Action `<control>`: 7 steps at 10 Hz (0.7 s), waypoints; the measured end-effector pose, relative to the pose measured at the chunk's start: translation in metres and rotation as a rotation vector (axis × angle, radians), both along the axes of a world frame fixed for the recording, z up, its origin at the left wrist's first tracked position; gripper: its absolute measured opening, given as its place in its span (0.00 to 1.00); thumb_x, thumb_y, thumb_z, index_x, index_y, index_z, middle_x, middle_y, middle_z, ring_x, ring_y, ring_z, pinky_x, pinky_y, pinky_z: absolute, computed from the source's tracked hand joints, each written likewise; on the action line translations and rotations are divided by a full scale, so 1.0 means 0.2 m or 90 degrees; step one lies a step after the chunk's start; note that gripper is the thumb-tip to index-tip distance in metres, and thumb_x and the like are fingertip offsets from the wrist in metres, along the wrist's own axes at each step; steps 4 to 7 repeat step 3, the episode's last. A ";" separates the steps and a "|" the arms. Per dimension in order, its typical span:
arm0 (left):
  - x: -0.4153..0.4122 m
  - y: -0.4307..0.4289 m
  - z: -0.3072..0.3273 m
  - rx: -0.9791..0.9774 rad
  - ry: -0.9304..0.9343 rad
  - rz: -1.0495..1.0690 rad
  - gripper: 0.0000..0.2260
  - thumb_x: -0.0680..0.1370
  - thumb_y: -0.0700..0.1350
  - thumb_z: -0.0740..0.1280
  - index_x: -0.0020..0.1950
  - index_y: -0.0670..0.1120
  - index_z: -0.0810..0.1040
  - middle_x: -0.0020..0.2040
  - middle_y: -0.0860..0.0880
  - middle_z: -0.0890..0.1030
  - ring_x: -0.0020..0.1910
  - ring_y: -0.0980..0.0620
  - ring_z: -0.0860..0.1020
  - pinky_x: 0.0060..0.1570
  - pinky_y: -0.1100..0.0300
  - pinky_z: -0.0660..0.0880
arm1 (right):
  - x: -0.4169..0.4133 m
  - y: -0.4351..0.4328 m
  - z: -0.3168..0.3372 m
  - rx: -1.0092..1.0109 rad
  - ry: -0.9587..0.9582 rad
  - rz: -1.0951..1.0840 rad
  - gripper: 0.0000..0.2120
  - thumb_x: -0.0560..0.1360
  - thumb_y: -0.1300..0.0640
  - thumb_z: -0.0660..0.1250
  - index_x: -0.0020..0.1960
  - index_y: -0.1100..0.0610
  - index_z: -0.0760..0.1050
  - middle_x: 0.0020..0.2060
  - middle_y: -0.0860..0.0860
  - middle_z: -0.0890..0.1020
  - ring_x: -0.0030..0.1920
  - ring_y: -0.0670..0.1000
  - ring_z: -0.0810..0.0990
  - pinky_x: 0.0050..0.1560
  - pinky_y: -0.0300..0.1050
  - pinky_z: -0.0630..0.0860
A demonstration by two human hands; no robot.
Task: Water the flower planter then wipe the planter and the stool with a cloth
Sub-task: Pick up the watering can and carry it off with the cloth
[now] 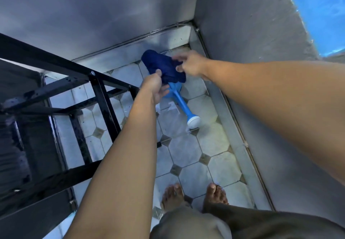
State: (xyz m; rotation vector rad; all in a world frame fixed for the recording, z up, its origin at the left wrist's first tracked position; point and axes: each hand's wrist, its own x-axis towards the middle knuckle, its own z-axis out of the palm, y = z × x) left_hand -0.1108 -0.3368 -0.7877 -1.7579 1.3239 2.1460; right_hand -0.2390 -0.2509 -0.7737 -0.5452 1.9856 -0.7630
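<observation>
At the far left a black metal frame (61,97) of bars and cross-braces fills the edge of the view, standing on the tiled floor (188,149); whether it is the stool cannot be told, and the planter is not in view. Just right of the frame's upper corner the left hand (155,87) reaches forward with its palm turned partly up, the thumb and fingers pinched on the lower edge of a dark blue cloth (164,67), the rest of the hand loosely open. The cloth hangs bunched between both hands, held above the floor near the corner where the two grey walls (112,9) meet. Directly under the cloth, and partly hidden by it and by the left hand, a light blue watering can (180,98) sits on the tiles, its long spout pointing toward the person and ending in a white sprinkler head (194,122) that rests close to the floor. To the right, the right hand (190,64) grips the cloth's upper right edge, its fingers curled closed around the fabric. Lower in the view, two bare feet (194,195) stand on the tiles, and a strip of bright blue shows beyond the wall top at the far right.
</observation>
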 end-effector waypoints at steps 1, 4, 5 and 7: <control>0.02 0.05 0.01 -0.006 -0.053 -0.076 0.20 0.84 0.53 0.56 0.72 0.44 0.69 0.64 0.44 0.77 0.59 0.47 0.78 0.56 0.50 0.77 | 0.09 0.05 -0.06 0.068 -0.007 0.096 0.29 0.78 0.69 0.62 0.78 0.55 0.67 0.73 0.53 0.73 0.72 0.54 0.72 0.67 0.40 0.69; 0.08 0.07 0.07 -0.188 -0.182 -0.066 0.22 0.82 0.48 0.57 0.75 0.43 0.64 0.71 0.44 0.72 0.64 0.42 0.74 0.63 0.52 0.73 | 0.17 0.11 0.02 0.008 -0.048 0.056 0.34 0.77 0.74 0.56 0.81 0.58 0.59 0.79 0.56 0.65 0.78 0.53 0.65 0.77 0.42 0.61; 0.08 0.07 0.07 -0.188 -0.182 -0.066 0.22 0.82 0.48 0.57 0.75 0.43 0.64 0.71 0.44 0.72 0.64 0.42 0.74 0.63 0.52 0.73 | 0.17 0.11 0.02 0.008 -0.048 0.056 0.34 0.77 0.74 0.56 0.81 0.58 0.59 0.79 0.56 0.65 0.78 0.53 0.65 0.77 0.42 0.61; 0.08 0.07 0.07 -0.188 -0.182 -0.066 0.22 0.82 0.48 0.57 0.75 0.43 0.64 0.71 0.44 0.72 0.64 0.42 0.74 0.63 0.52 0.73 | 0.17 0.11 0.02 0.008 -0.048 0.056 0.34 0.77 0.74 0.56 0.81 0.58 0.59 0.79 0.56 0.65 0.78 0.53 0.65 0.77 0.42 0.61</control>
